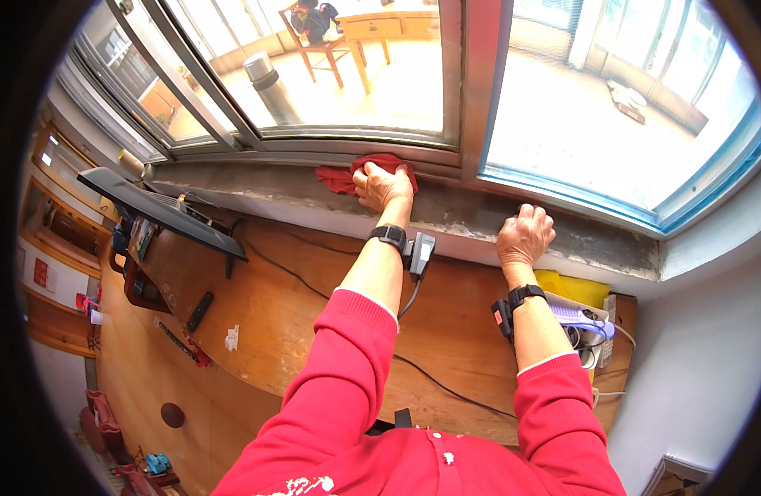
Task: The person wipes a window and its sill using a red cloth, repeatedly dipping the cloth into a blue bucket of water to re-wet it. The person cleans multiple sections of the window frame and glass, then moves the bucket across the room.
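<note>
My left hand (383, 186) grips a red cloth (337, 180), pressed against the bottom rail of the sliding window frame (281, 146) where it meets the sill. Part of the cloth trails out to the left of my fingers. Farther right, my right hand (526, 232) rests with curled fingers on the worn concrete windowsill (458, 208); its fingertips are turned away, and no object shows in it. Black straps with small devices circle both wrists, and a cable hangs from the left one.
Below the sill stands a wooden desk (455, 328) with black cables across it. At its left are a monitor (163, 208) and a remote control (199, 312). A storage box with a purple comb (576, 316) and a yellow cloth or bag (572, 286) sit by my right forearm.
</note>
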{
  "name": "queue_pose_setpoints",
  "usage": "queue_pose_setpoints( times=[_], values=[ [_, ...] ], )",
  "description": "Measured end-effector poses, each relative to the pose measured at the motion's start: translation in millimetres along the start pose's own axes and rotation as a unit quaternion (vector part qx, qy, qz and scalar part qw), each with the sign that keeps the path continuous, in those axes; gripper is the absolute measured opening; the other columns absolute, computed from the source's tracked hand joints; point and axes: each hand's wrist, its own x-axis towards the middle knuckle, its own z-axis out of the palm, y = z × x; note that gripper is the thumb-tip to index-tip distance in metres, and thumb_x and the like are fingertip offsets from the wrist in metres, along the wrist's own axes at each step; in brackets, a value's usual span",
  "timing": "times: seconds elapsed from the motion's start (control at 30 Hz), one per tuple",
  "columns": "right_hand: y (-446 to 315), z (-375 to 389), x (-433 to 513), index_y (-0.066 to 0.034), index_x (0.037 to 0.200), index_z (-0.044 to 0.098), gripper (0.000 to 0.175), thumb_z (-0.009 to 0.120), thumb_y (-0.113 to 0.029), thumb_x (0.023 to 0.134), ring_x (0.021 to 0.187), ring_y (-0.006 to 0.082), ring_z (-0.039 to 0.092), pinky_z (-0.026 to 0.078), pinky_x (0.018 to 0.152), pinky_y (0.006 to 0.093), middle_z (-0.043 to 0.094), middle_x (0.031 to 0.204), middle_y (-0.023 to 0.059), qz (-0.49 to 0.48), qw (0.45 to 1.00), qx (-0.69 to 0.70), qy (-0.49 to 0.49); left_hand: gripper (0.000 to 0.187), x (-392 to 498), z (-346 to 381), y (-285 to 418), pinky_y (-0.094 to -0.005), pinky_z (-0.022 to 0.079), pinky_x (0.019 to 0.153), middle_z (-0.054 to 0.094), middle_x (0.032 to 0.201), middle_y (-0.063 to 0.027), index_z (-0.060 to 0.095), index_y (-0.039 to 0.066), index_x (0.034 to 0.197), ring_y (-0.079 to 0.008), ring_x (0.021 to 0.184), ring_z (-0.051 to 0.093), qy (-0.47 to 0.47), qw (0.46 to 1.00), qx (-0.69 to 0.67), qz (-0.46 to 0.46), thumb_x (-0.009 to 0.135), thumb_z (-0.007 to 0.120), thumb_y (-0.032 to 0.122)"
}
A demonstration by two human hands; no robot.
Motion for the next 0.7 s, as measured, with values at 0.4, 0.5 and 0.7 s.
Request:
queue_pose_setpoints(
  times=[0.4, 0.5, 0.7],
  values=[
    [2, -1, 1, -0.0084, 0.095, 0.062, 0.021, 0.060, -0.015, 0.075, 0.101, 0.0297, 0.051, 0.040, 0.088, 0.0445, 0.056, 0.103, 0.0108, 0.001, 1.000, 0.010, -0.005, 0.033, 20, 7, 12, -0.0408, 0.033, 0.100, 0.050, 0.125, -0.0129, 0.066, 0.004, 0.099, -0.0323, 0.112, 0.048, 0.067, 0.995, 0.073, -0.024, 0.071, 0.065, 0.020],
    [3, 0, 2, -0.0085, 0.096, 0.062, 0.022, 0.060, -0.014, 0.074, 0.101, 0.0294, 0.051, 0.040, 0.088, 0.0443, 0.056, 0.103, 0.0104, -0.003, 1.000, 0.014, 0.013, 0.026, 28, 8, 5, -0.0403, 0.034, 0.098, 0.052, 0.122, -0.0107, 0.070, 0.006, 0.091, -0.0309, 0.110, 0.049, 0.108, 0.990, 0.087, 0.025, 0.073, 0.064, 0.023],
    [4, 0, 1, -0.0083, 0.095, 0.063, 0.022, 0.061, -0.014, 0.074, 0.101, 0.0289, 0.051, 0.039, 0.087, 0.0443, 0.056, 0.103, 0.0100, -0.007, 1.000, 0.020, 0.013, 0.023, 44, 17, 0, -0.0430, 0.040, 0.095, 0.053, 0.119, -0.0121, 0.069, 0.007, 0.091, -0.0309, 0.110, 0.051, 0.069, 0.994, 0.087, 0.018, 0.073, 0.066, 0.022]
  ],
)
